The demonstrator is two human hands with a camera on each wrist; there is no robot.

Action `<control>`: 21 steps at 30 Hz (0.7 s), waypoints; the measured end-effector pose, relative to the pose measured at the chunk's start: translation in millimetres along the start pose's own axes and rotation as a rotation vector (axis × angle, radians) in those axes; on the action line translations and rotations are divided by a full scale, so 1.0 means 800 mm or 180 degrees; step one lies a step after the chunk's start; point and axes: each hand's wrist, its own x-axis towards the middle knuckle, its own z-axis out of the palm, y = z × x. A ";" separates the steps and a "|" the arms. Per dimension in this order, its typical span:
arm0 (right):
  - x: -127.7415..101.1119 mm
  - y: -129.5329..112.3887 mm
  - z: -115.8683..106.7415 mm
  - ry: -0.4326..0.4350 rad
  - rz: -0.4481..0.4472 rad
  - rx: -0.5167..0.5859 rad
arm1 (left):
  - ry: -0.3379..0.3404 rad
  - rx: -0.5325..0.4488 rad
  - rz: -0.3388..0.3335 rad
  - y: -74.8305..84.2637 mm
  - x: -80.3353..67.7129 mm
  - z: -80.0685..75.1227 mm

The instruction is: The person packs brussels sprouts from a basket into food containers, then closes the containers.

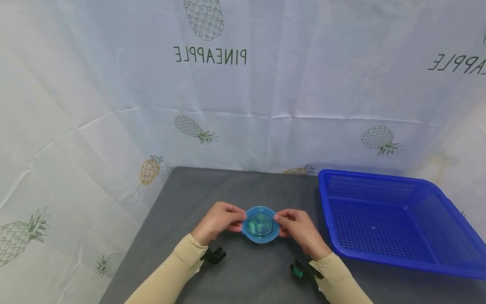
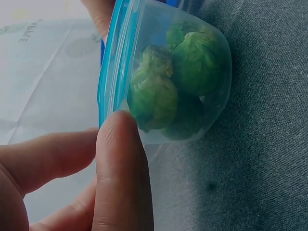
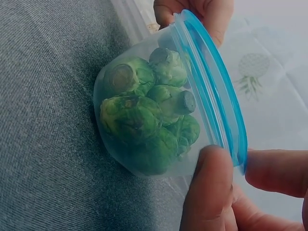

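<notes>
A round clear plastic food container (image 1: 260,240) with a translucent blue lid (image 1: 260,217) is on the grey table, in front of me. Through its wall I see several Brussels sprouts (image 3: 139,115), green with pale cut stems. My left hand (image 1: 219,221) pinches the container's rim on the left side, thumb under the lid edge and a finger over it. On the opposite side my right hand (image 1: 302,230) pinches the rim in a like way. The lid covers the whole top; whether it is sealed all round I cannot tell.
A blue plastic basket (image 1: 379,257) with perforated sides stands on the table to the right of my right hand. The grey tabletop (image 1: 190,185) ends at a white pineapple-print curtain (image 1: 265,139) behind and on the left. Black bands with small devices are on both wrists.
</notes>
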 end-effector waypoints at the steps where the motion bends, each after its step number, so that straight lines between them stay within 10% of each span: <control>1: 0.000 0.000 0.000 -0.0014 -0.0004 0.0002 | -0.0006 -0.0004 -0.0003 0.000 0.000 0.000; 21: 0.005 0.003 -0.002 -0.0086 0.0014 0.0076 | -0.0089 -0.0017 0.0015 -0.002 0.000 0.001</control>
